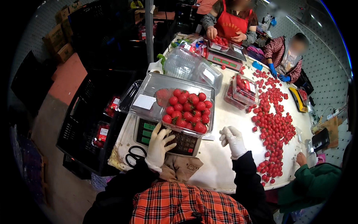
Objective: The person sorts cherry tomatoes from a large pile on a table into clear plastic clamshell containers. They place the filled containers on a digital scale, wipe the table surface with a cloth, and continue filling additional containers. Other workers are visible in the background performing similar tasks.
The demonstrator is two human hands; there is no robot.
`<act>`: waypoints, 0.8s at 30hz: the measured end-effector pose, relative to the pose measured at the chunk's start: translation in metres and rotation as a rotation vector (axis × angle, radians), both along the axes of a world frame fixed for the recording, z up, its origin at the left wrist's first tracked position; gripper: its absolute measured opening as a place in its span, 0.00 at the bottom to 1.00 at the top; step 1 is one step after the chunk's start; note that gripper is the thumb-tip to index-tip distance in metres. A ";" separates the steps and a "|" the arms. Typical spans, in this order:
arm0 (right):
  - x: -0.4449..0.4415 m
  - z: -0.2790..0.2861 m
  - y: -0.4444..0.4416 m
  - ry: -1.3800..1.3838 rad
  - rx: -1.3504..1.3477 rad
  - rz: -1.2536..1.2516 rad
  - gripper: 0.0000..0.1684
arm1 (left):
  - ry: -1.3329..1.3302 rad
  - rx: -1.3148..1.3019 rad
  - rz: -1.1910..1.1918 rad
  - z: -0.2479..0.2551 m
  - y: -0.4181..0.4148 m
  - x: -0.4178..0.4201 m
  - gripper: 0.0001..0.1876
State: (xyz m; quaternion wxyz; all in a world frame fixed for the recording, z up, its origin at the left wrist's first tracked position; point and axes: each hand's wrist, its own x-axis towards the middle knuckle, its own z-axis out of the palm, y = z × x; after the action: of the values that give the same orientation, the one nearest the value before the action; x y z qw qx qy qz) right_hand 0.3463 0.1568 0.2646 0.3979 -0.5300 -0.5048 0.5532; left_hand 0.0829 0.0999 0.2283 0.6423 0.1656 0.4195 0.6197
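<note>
An open clear plastic clamshell (pixel 139 112) rests on a digital weighing scale (pixel 193 144). Cherry tomatoes (pixel 187 110) fill its right half, and a white label (pixel 144 101) is on its left half. My left hand (pixel 159 145), in a whitish glove, lies over the left part of the scale's keypad with fingers spread. Its fingertips reach the container's lower edge; whether they touch it I cannot tell. My right hand (pixel 232 141), gloved too, is to the right of the scale above the white table (pixel 215 168). Its fingers are curled in, with nothing visible in them.
Loose cherry tomatoes (pixel 275 131) spread across the table's right side. Filled clamshells (pixel 242 91) are stacked behind my right hand, with empty clamshells (pixel 183 63) at the back. Black scissors (pixel 135 155) lie left. A black crate (pixel 84 131) holds packed boxes. Several co-workers surround the table.
</note>
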 end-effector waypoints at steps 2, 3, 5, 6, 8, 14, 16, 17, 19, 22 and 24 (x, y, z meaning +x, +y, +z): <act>0.003 0.008 0.006 -0.080 0.090 -0.028 0.17 | 0.006 0.014 0.040 -0.015 -0.022 -0.001 0.30; 0.004 0.011 0.010 -0.130 0.139 -0.029 0.16 | -0.003 -0.041 0.019 -0.020 -0.029 -0.001 0.31; -0.004 0.020 0.018 -0.154 0.185 -0.060 0.12 | -0.063 -0.090 -0.085 -0.032 -0.039 -0.002 0.29; -0.010 0.023 0.024 -0.161 0.222 -0.040 0.11 | -0.043 -0.103 -0.105 -0.034 -0.043 0.000 0.26; -0.019 0.024 0.038 -0.168 0.301 0.014 0.09 | -0.044 -0.067 -0.213 -0.032 -0.045 0.000 0.23; -0.070 0.034 0.063 -0.423 0.527 0.106 0.13 | -0.032 -0.018 -0.240 -0.037 -0.050 -0.009 0.19; -0.079 0.032 0.072 -0.602 0.646 0.168 0.18 | -0.039 -0.023 -0.229 -0.038 -0.052 -0.010 0.18; -0.085 0.031 0.076 -0.706 0.745 0.206 0.19 | -0.043 -0.025 -0.227 -0.040 -0.052 -0.011 0.18; -0.090 0.028 0.083 -0.884 0.806 0.302 0.27 | -0.050 -0.032 -0.226 -0.043 -0.054 -0.012 0.18; -0.095 0.022 0.089 -1.107 0.772 0.335 0.30 | -0.059 -0.027 -0.212 -0.045 -0.055 -0.012 0.19; -0.092 0.021 0.095 -1.082 0.759 0.347 0.29 | -0.066 -0.036 -0.218 -0.046 -0.056 -0.012 0.19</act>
State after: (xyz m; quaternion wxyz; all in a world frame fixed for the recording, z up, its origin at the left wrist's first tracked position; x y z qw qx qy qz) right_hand 0.2540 0.2519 0.2854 0.1535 -0.4670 -0.8694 0.0508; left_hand 0.0711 0.0441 0.1825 0.7221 0.1781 0.3887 0.5438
